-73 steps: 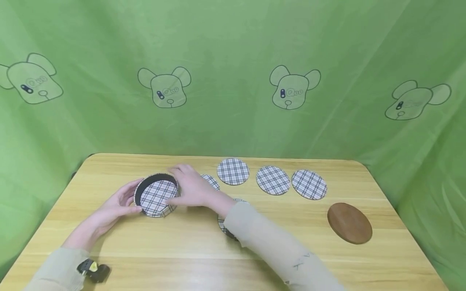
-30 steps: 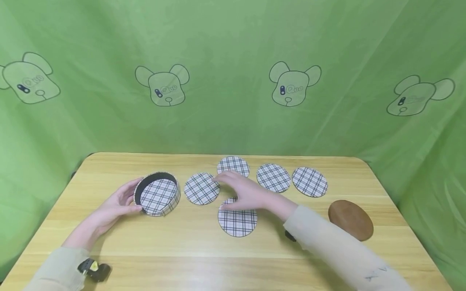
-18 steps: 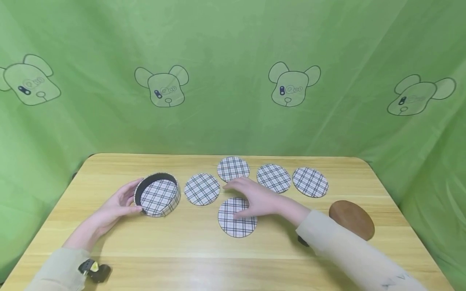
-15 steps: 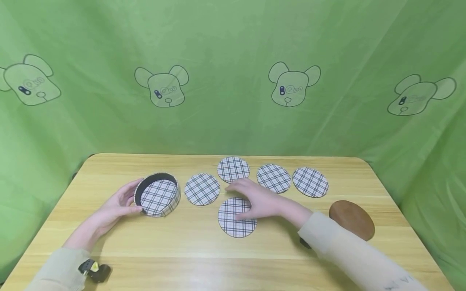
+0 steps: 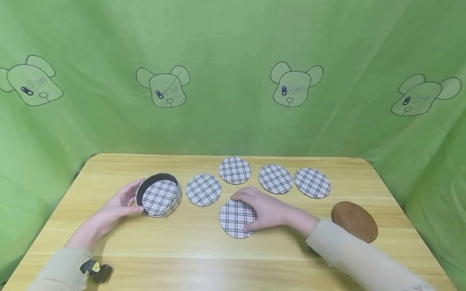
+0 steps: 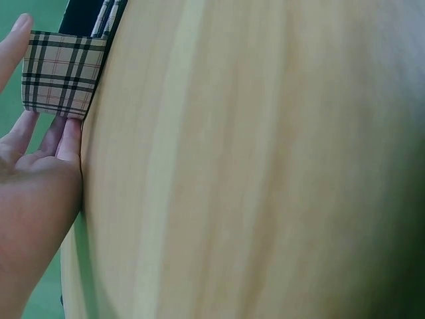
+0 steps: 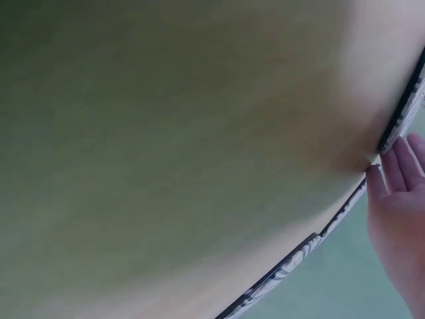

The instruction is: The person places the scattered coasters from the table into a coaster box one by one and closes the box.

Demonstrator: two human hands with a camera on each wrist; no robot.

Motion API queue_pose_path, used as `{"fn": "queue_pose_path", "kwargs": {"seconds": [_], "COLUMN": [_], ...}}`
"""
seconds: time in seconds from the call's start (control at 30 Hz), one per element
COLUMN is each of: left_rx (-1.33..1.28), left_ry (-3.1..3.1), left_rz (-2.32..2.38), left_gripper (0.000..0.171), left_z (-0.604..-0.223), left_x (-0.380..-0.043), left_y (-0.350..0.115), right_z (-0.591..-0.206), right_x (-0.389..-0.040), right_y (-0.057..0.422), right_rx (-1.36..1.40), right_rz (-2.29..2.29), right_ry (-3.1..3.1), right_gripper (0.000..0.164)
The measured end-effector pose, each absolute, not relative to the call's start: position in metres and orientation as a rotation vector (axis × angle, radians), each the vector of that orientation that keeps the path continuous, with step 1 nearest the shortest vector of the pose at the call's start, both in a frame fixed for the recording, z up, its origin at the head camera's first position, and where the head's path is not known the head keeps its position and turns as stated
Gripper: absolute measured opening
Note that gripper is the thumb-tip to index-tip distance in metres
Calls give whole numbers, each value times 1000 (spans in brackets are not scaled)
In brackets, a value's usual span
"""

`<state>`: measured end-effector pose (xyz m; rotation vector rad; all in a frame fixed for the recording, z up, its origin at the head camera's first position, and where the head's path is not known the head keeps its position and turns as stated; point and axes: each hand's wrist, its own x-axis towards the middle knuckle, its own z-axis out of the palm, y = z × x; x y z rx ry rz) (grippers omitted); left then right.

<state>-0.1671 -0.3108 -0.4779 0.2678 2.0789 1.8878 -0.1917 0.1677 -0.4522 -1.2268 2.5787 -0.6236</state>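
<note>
My left hand point(image 5: 120, 204) holds a round coaster holder point(image 5: 171, 206) at the left of the table, thumb at its front and fingers behind. Its outside is plaid, its inner wall black, and a plaid face shows inside. In the left wrist view the fingers meet the plaid wall point(image 6: 63, 76). My right hand point(image 5: 267, 212) is at the nearest plaid coaster point(image 5: 233, 220), fingers curved at its far edge and thumb over its near right side. The palm covers that coaster's right side. In the right wrist view the fingertips point(image 7: 392, 163) are beside a dark coaster edge.
Several more plaid coasters lie flat beyond: one beside the holder point(image 5: 203, 190), one at the back point(image 5: 234, 170), two further right point(image 5: 275, 179) point(image 5: 312, 183). A brown disc point(image 5: 353, 220) lies at the right, near the right sleeve. Green curtain point(image 5: 233, 121) surrounds the wooden table.
My right hand has left the holder and moved right, then down towards me onto the nearest coaster, its fingers drawing in round it. The left hand keeps holding the holder in place.
</note>
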Motion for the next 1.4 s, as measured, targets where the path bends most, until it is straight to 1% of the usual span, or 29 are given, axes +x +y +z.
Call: {"fn": "queue_pose_path", "kwargs": {"seconds": [0.2, 0.33, 1.0, 1.4], "left_rx": [252, 250, 260, 270], "left_ry": [2089, 2100, 2102, 2101], "left_rz": [1879, 1878, 1881, 1879], "left_gripper": [94, 94, 93, 93], "left_z": [-479, -479, -480, -480], "left_x": [-167, -167, -166, -167], "left_y": [-311, -311, -311, -312], "right_z": [-452, -453, -450, -449], "right_x": [-187, -186, -188, -189], "right_y": [168, 167, 161, 157], "right_rx": [-1212, -1222, -1239, -1278], "right_rz": [-583, -523, -483, -471], "right_ry": [2554, 2570, 2596, 2615], "right_gripper": [114, 120, 113, 112]}}
